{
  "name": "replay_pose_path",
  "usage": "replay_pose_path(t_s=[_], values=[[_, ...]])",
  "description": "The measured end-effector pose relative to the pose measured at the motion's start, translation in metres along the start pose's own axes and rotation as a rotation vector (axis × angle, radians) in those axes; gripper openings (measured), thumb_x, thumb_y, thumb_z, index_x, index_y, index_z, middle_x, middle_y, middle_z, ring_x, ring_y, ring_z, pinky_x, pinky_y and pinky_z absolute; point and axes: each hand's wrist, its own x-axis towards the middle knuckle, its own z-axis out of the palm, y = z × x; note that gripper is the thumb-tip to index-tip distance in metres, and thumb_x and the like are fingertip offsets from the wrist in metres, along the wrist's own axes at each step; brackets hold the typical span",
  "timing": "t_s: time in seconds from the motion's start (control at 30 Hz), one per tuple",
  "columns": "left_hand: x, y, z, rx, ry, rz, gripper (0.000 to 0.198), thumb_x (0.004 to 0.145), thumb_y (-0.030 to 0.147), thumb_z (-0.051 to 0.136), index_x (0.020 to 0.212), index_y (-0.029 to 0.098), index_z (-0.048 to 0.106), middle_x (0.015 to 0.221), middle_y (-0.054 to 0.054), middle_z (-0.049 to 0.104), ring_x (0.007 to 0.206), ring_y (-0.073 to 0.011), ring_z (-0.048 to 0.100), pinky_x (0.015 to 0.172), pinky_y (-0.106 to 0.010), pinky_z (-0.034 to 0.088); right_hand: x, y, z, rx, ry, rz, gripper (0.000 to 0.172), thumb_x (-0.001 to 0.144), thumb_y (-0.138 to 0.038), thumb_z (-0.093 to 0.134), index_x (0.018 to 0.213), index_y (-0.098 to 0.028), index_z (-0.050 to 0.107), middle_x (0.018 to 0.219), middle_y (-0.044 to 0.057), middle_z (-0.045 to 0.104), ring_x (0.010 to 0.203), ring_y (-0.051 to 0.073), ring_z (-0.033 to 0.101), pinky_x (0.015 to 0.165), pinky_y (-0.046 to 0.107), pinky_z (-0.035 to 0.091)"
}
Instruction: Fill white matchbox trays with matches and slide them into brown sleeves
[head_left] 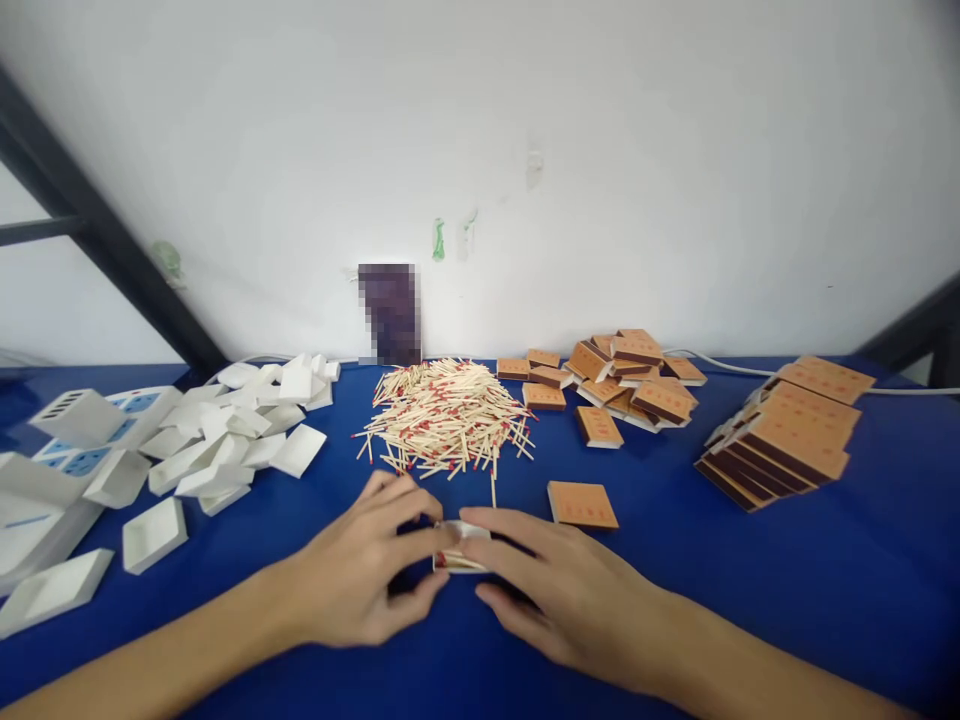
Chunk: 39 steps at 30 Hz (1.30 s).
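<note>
A blue table [450, 675] carried a match pile [450, 415], with white trays [225, 440] to the pile's left and orange matchbox covers [637, 380] to its right. On the pile's near side, the left hand [367, 560] and right hand [570, 590] flanked a matchbox tray [463, 569], fingers [424, 545] bent and spaced around it; whether they pinched it firmly, I couldn't tell. Uneven pressure could probably tip the tray and spill its red-headed matches [453, 561]. The tray looked white, shallow and partly hidden. One loose match [493, 490] lay between right hand and pile.
</note>
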Motion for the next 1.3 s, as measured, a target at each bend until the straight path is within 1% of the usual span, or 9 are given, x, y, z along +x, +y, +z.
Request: replay_pose_path(t_s=[0.17,0.23,0.33,0.53,0.7,0.8,1.0,1.2,1.3], values=[[0.001,-0.003,-0.001,0.057,0.025,0.035,0.024,0.088,0.022,0.059,0.111,0.019,0.066,0.097,-0.007,0.064,0.089,-0.0195,0.056,0.084,-0.038,0.039,-0.001,0.006,0.003,0.219,-0.004,0.065,0.017,0.089,-0.014,0.054,0.105,-0.016,0.060,0.123,0.013,0.064,0.104,0.019,0.066,0.087,0.032,0.058],[0.001,-0.004,-0.001,0.059,0.022,0.046,0.022,0.088,0.024,0.060,0.108,0.019,0.067,0.097,-0.007,0.065,0.088,-0.0194,0.056,0.085,-0.037,0.040,0.001,0.007,0.002,0.252,0.016,0.067,0.009,0.087,-0.013,0.056,0.094,-0.017,0.060,0.119,0.012,0.065,0.101,0.018,0.066,0.085,0.031,0.058],[0.000,-0.005,-0.001,0.070,0.019,0.059,0.021,0.089,0.025,0.059,0.106,0.018,0.068,0.098,-0.008,0.067,0.089,-0.0195,0.057,0.087,-0.037,0.041,0.002,0.009,0.000,0.263,0.049,0.069,0.006,0.087,-0.013,0.057,0.087,-0.018,0.061,0.115,0.011,0.066,0.103,0.019,0.066,0.087,0.032,0.057],[0.004,-0.008,-0.002,0.107,-0.020,0.107,0.023,0.092,0.029,0.055,0.104,0.017,0.070,0.097,-0.008,0.069,0.087,-0.0184,0.060,0.088,-0.037,0.043,-0.001,0.011,-0.001,0.175,0.034,0.010,0.018,0.095,-0.016,0.052,0.095,-0.017,0.070,0.115,0.011,0.070,0.103,0.018,0.068,0.089,0.033,0.057],[0.004,-0.009,-0.002,0.168,-0.039,0.127,0.026,0.096,0.032,0.050,0.102,0.017,0.071,0.102,-0.009,0.070,0.091,-0.0197,0.061,0.089,-0.037,0.042,0.000,0.009,-0.009,0.111,-0.089,0.020,0.026,0.098,-0.019,0.049,0.106,-0.017,0.073,0.125,0.011,0.067,0.107,0.018,0.068,0.094,0.033,0.055],[0.003,-0.010,-0.001,0.175,-0.053,0.127,0.026,0.097,0.031,0.049,0.104,0.017,0.071,0.105,-0.009,0.070,0.091,-0.0195,0.063,0.089,-0.037,0.042,0.003,0.005,-0.014,0.142,-0.105,0.041,0.027,0.098,-0.020,0.048,0.109,-0.018,0.073,0.124,0.010,0.067,0.107,0.018,0.067,0.094,0.032,0.054],[0.009,-0.007,-0.003,0.178,-0.032,0.104,0.023,0.089,0.028,0.056,0.100,0.016,0.072,0.100,-0.008,0.071,0.090,-0.0210,0.063,0.090,-0.038,0.043,0.007,0.006,-0.013,0.204,-0.071,0.173,0.021,0.095,-0.024,0.054,0.096,-0.020,0.075,0.117,0.009,0.066,0.105,0.019,0.065,0.093,0.035,0.052],[0.026,-0.002,-0.015,0.126,-0.203,0.061,0.022,0.078,0.024,0.064,0.096,0.016,0.073,0.095,-0.007,0.070,0.087,-0.0206,0.063,0.085,-0.034,0.046,0.009,0.009,-0.014,0.298,-0.078,0.231,0.018,0.094,-0.026,0.058,0.089,-0.021,0.075,0.115,0.007,0.066,0.103,0.018,0.064,0.093,0.034,0.050],[0.027,0.000,-0.015,0.080,-0.184,0.043,0.020,0.079,0.026,0.064,0.094,0.017,0.073,0.093,-0.006,0.069,0.086,-0.0198,0.062,0.085,-0.034,0.046,0.011,0.010,-0.014,0.297,-0.079,0.213,0.018,0.094,-0.026,0.057,0.092,-0.021,0.073,0.112,0.007,0.067,0.100,0.018,0.065,0.091,0.034,0.050]])
